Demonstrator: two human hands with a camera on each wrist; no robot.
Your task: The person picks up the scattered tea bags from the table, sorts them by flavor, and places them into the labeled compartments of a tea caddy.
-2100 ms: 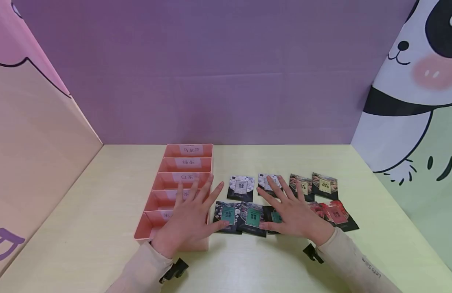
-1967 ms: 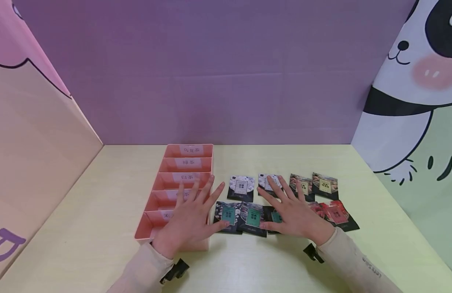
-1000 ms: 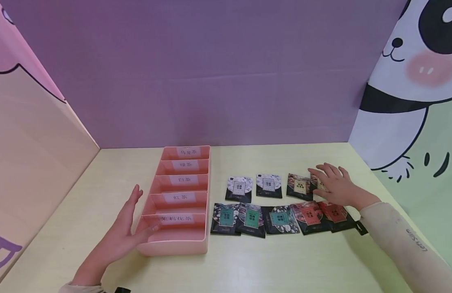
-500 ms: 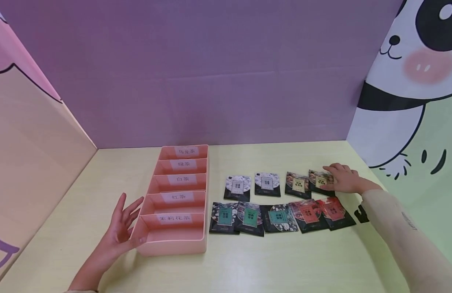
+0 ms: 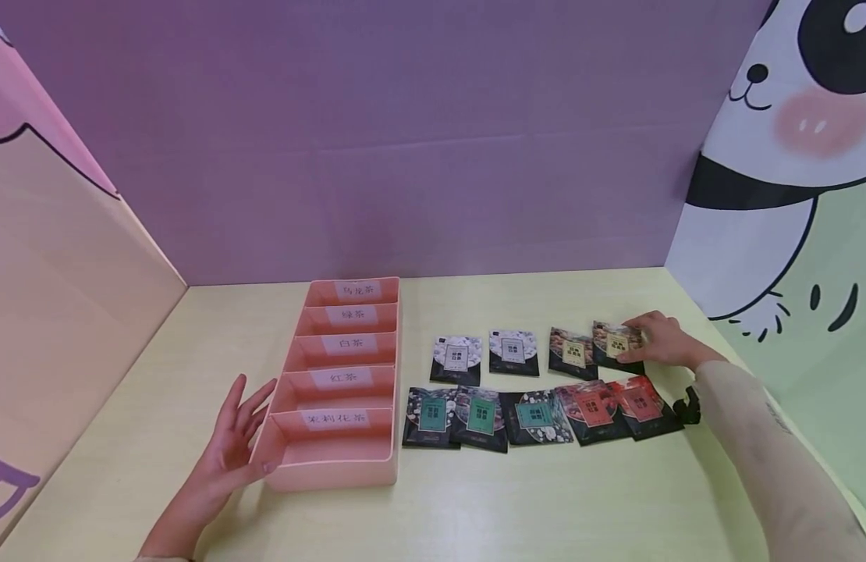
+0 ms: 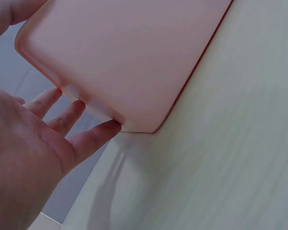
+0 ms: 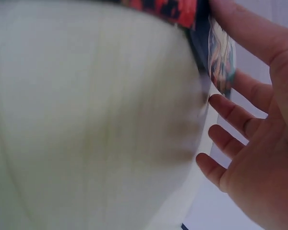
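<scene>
My right hand (image 5: 663,340) is at the right end of the back row and pinches a dark tea sachet (image 5: 611,337) with a yellow label between thumb and fingers. In the right wrist view this sachet (image 7: 220,52) stands tilted up at the fingertips, the other fingers spread below. My left hand (image 5: 225,453) is at the near left corner of a long pink box (image 5: 335,474) with several labelled compartments. Its thumb is at the rim, and in the left wrist view fairly straight fingertips (image 6: 113,125) touch the box wall.
Beside the held sachet lies another yellow-labelled sachet (image 5: 572,355), with two white-topped sachets (image 5: 456,359) to its left. The front row has green-labelled sachets (image 5: 480,417) and red-labelled sachets (image 5: 644,407), some overlapping. A purple wall (image 5: 433,156) borders the table at the back.
Both hands were spread over the box and sachets. The left moved to the box's near left corner; the right moved right and took hold of the far right yellow-labelled sachet.
</scene>
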